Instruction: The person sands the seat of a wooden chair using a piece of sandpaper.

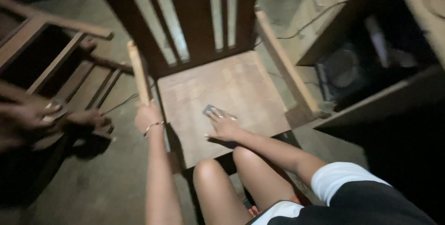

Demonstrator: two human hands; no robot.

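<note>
Two hands logged on my feed. Left hand (147, 116): fingers curled shut around the wooden chair's (222, 95) near armrest post (138, 73). Right hand (224, 127): fingers extended flat, pressing a small sanding pad (214, 111) onto the seat; pad lies under the fingertips (216, 118), mid-seat.

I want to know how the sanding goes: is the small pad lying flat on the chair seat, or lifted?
Flat: the pad lies on the chair seat under the right hand fingertips.
</note>
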